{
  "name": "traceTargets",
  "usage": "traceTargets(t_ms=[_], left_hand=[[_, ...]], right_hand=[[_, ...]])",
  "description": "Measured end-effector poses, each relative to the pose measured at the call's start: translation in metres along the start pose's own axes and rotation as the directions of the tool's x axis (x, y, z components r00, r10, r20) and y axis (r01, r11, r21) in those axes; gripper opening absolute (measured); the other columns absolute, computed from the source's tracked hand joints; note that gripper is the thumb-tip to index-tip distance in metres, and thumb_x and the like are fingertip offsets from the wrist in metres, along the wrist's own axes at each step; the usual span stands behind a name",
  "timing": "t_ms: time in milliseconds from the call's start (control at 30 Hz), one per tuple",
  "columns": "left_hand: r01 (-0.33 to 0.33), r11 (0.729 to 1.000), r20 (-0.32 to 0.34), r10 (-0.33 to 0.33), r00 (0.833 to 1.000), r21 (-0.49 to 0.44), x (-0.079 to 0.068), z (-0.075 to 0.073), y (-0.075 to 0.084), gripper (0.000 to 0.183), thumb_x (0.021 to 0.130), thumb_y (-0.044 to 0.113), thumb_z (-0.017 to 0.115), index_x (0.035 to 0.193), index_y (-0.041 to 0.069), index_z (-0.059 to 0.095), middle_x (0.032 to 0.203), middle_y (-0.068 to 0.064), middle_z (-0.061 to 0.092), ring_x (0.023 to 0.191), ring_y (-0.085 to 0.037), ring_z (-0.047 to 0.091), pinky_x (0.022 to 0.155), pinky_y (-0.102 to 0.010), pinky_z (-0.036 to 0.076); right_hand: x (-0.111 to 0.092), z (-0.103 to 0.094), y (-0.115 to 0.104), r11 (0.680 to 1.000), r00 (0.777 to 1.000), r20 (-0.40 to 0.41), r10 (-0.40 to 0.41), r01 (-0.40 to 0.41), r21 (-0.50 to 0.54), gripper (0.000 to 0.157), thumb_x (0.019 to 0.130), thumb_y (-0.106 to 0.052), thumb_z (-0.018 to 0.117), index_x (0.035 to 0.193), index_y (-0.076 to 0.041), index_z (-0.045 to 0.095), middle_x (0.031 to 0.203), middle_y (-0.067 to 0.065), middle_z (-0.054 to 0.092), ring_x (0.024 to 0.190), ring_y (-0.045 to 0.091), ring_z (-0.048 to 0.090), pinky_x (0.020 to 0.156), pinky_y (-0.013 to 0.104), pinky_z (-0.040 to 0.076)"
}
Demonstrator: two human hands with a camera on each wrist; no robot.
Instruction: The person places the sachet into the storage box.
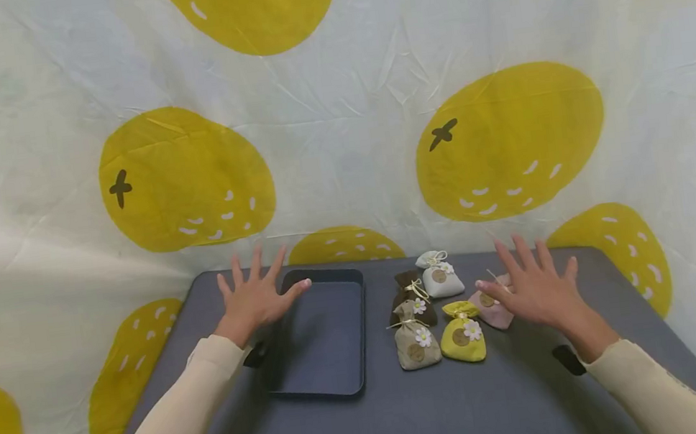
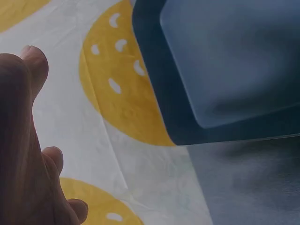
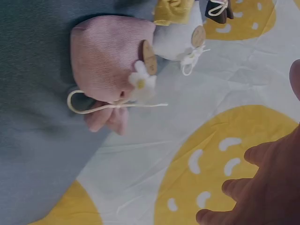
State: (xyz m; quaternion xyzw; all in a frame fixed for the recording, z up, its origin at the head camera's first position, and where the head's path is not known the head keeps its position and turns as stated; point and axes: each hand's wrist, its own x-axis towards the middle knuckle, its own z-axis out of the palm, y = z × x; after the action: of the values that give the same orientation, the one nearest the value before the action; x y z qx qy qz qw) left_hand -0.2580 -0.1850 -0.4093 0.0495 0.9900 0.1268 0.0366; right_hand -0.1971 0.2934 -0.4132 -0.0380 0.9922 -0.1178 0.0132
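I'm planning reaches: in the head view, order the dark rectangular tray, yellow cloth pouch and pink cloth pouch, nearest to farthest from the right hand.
1. Pink cloth pouch, rightmost pouch.
2. Yellow cloth pouch, further left.
3. Dark rectangular tray, leftmost.

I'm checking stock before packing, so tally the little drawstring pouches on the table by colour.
White pouch: 1
Dark brown pouch: 1
Beige pouch: 1
Yellow pouch: 1
Pink pouch: 1
Total: 5 pouches
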Motion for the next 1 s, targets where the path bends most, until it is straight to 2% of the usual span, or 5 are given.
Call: traceTargets(t_ms=[200, 467, 600, 767, 1000], left_hand=[[0.008, 1.0, -0.001, -0.008, 1.0, -0.001, -0.003, 0.006, -0.006, 0.099, 0.091, 0.088, 0.038, 0.168, 0.04, 0.002, 0.177, -0.014, -0.012, 0.156, -0.055, -0.02, 0.116, -0.083, -0.01], [0.019, 1.0, -0.012, -0.02, 1.0, -0.014, -0.007, 0.015, -0.019, 0.099, 0.091, 0.087, 0.041, 0.169, 0.035, 0.009, 0.176, -0.017, -0.008, 0.156, -0.057, -0.018, 0.116, -0.083, -0.009], [0.025, 0.999, -0.003, -0.025, 1.0, -0.024, -0.011, 0.019, -0.022, 0.099, 0.091, 0.086, 0.041, 0.169, 0.034, 0.01, 0.176, -0.02, -0.006, 0.155, -0.058, -0.018, 0.117, -0.083, -0.008], [0.029, 0.999, 0.012, -0.029, 1.0, -0.042, -0.011, 0.026, -0.026, 0.1, 0.092, 0.086, 0.042, 0.169, 0.032, 0.011, 0.176, -0.02, -0.007, 0.155, -0.058, -0.018, 0.118, -0.081, -0.008], [0.055, 0.997, 0.051, -0.052, 0.997, -0.052, -0.015, 0.033, -0.034, 0.101, 0.092, 0.085, 0.042, 0.17, 0.029, 0.009, 0.175, -0.022, -0.007, 0.154, -0.058, -0.022, 0.119, -0.08, -0.01]], right_hand=[[-0.007, 0.003, 0.009, 1.0, 1.0, -0.004, 0.011, -0.011, 0.008, 0.1, 0.1, -0.074, 0.042, 0.169, -0.014, 0.004, 0.174, 0.026, -0.004, 0.153, 0.063, -0.004, 0.103, 0.093, -0.008], [-0.014, 0.017, 0.022, 1.0, 1.0, 0.003, 0.029, -0.029, 0.0, 0.1, 0.1, -0.073, 0.044, 0.169, -0.012, 0.006, 0.173, 0.029, -0.002, 0.149, 0.068, 0.005, 0.102, 0.094, -0.004], [-0.017, 0.025, 0.028, 0.999, 0.999, 0.021, 0.048, -0.048, 0.01, 0.102, 0.099, -0.075, 0.043, 0.168, -0.008, 0.011, 0.173, 0.029, -0.001, 0.15, 0.067, 0.003, 0.102, 0.094, -0.005], [-0.02, 0.033, 0.037, 0.997, 0.997, 0.037, 0.073, -0.075, 0.03, 0.102, 0.098, -0.077, 0.042, 0.169, -0.011, 0.009, 0.173, 0.028, -0.001, 0.15, 0.066, 0.001, 0.102, 0.094, -0.005], [-0.022, 0.042, 0.04, 0.993, 0.993, 0.075, 0.097, -0.101, 0.065, 0.102, 0.099, -0.076, 0.043, 0.168, -0.008, 0.011, 0.172, 0.03, 0.003, 0.15, 0.066, 0.0, 0.102, 0.093, -0.006]])
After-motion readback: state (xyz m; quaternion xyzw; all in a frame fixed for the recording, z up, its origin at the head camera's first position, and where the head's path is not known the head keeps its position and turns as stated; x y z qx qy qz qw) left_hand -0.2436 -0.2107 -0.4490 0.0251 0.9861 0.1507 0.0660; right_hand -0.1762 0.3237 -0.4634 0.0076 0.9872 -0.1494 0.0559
